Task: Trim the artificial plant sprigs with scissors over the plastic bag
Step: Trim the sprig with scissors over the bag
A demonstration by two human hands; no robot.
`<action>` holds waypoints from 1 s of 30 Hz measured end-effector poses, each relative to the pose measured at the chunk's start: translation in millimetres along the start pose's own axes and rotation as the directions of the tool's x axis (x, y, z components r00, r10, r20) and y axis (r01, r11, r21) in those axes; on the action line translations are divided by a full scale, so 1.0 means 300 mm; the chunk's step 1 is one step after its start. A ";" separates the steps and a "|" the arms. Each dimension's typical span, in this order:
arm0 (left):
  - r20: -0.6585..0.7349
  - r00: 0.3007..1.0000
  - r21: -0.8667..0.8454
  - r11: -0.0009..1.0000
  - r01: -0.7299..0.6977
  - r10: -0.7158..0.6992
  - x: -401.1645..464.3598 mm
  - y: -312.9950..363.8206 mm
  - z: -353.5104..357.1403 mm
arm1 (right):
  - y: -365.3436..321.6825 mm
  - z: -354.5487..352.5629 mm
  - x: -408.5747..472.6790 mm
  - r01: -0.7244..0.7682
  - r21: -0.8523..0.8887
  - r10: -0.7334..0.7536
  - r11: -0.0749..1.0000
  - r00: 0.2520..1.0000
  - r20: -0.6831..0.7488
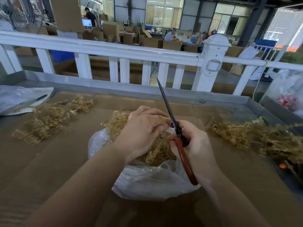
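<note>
My right hand (195,145) grips red-handled scissors (184,154), their dark blades closed together and pointing up and away. My left hand (144,128) pinches a tan artificial sprig (117,123) right at the scissors' pivot. Both hands hover over an open clear plastic bag (147,181) that holds a heap of tan trimmings (160,151). The cut point itself is hidden behind my left fingers.
Tan sprigs lie in a pile at the left (49,117) and a larger pile at the right (254,136) on the brown cardboard-covered table (57,169). A plastic bag (18,97) lies far left. A white railing (114,49) runs behind the table.
</note>
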State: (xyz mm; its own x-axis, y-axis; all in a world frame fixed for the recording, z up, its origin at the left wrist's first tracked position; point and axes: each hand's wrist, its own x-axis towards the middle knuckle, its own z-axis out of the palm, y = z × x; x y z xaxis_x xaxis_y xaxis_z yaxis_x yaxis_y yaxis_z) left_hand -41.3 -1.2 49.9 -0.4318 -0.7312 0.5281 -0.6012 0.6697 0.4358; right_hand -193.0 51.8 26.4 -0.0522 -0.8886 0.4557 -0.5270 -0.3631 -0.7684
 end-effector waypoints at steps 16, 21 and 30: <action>0.231 0.942 -0.097 0.958 0.270 -0.242 -0.029 -0.070 -0.003 | 0.001 -0.004 0.041 -0.078 -0.011 0.078 0.997 0.996 -0.036; 0.293 0.806 -0.698 0.461 0.548 -0.514 -0.051 -0.098 0.009 | -0.004 0.000 0.014 -0.093 -0.134 0.089 0.987 0.995 -0.034; 0.467 0.636 -0.884 -0.355 0.305 -0.614 -0.045 -0.069 0.041 | 0.010 0.025 -0.043 0.003 -0.308 0.034 0.951 0.993 0.113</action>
State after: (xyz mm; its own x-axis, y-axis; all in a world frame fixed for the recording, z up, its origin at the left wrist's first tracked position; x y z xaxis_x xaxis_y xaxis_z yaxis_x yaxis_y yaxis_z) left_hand -31.4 -6.8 24.7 -0.2190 -0.9370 -0.2721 0.6759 -0.3468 0.6503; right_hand -187.5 60.1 15.0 0.0263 -0.9265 0.3753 -0.7630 -0.2612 -0.5913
